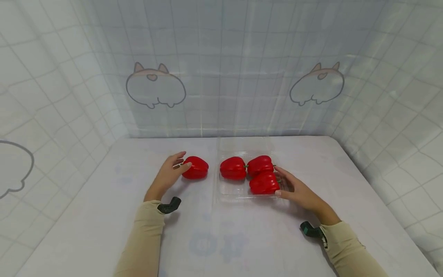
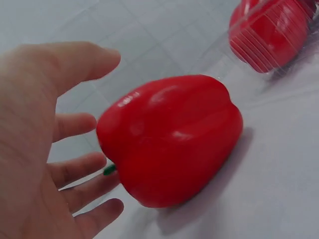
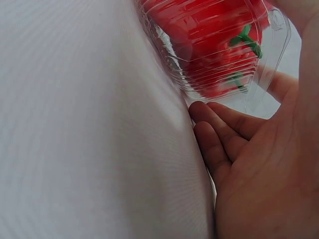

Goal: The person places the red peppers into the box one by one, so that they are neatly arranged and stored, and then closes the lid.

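A red bell pepper [image 1: 196,168] lies on its side on the table, its green stem [image 2: 109,169] toward my left hand [image 1: 169,173]. The left fingers and thumb are spread around its stem end; in the left wrist view the thumb stands off the skin, while some fingertips are at or behind the pepper. To the right stands a clear plastic container [image 1: 230,189] with three red bell peppers [image 1: 233,168] inside. My right hand [image 1: 299,191] rests at its right end, thumb by the front corner and loosely extended fingers along the side [image 3: 199,92].
The container's clear lid [image 1: 243,144] stands raised behind it. A white cloth [image 1: 214,231] covers the table, and grid-patterned curtains [image 1: 221,77] enclose the back and sides. A dark wrist device [image 1: 169,205] sits at the left cuff, another [image 1: 311,231] at the right.
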`<state>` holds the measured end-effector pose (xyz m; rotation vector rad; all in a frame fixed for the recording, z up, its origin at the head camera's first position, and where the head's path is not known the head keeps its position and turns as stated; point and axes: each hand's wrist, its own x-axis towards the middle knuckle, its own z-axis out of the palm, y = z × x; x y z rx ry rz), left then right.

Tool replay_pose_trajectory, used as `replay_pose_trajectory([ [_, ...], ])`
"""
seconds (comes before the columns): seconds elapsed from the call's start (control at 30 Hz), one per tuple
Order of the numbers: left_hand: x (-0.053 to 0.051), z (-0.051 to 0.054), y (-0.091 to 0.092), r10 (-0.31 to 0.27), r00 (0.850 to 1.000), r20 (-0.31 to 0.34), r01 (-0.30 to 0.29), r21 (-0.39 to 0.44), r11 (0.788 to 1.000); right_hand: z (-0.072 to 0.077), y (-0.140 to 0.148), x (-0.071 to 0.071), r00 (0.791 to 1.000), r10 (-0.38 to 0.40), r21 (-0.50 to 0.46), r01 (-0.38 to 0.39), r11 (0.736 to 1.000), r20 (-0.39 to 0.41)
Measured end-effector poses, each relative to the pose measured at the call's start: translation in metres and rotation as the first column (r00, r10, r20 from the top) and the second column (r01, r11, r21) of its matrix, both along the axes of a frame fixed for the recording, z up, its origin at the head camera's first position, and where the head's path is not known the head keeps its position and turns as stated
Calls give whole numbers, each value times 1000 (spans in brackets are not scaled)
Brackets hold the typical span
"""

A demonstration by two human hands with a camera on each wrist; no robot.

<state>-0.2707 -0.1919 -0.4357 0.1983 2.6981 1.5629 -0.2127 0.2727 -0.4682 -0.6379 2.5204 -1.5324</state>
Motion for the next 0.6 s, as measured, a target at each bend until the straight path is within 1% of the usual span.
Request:
replay_pose_trajectory([
  [0.27, 4, -6, 5, -10, 996, 88, 7, 43, 999, -2, 0, -1, 1000, -5, 4, 5, 1000, -3],
  [0.37, 4, -7, 6, -10, 993, 114, 5, 44, 999, -1, 0, -1, 1000, -5, 3, 5, 1000, -4],
  [0.47, 3, -9, 5, -12, 992, 126, 8, 37, 999, -1, -1, -1, 1000, -5, -2, 5, 1000, -6],
  [0.6, 0, -12, 4, -14, 993, 117, 10, 31, 999, 0, -1, 0, 1000, -9, 1, 9, 1000, -10],
])
